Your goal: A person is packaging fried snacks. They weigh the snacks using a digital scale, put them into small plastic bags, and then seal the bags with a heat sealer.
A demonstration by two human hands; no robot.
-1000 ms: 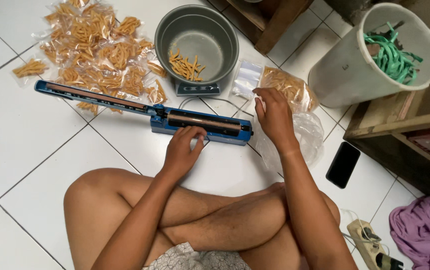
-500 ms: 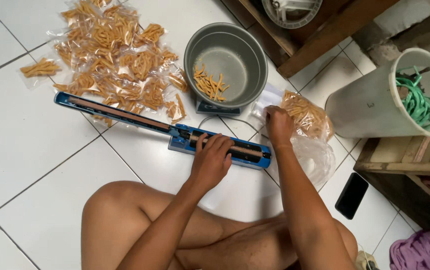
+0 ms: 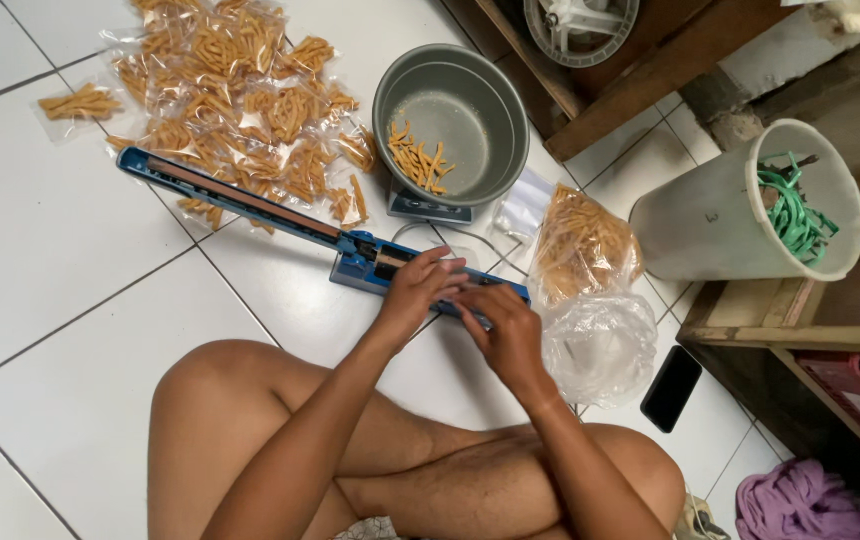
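Hands — left hand (image 3: 418, 292) and right hand (image 3: 503, 325) pinch a bag on the blue bar-shaped heat sealer (image 3: 360, 258) | many sealed clear snack packets (image 3: 240, 90) piled behind | few sticks left in grey metal bowl (image 3: 450, 120)

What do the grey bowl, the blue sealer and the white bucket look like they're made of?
The grey bowl looks like dull brushed metal, with soft, matte reflections inside. The blue sealer seems to be painted metal or hard plastic; its glossy blue coat leaves that open. The white bucket looks like plastic, slightly translucent with a smooth thin rim. Both hands rest on the sealer's base.
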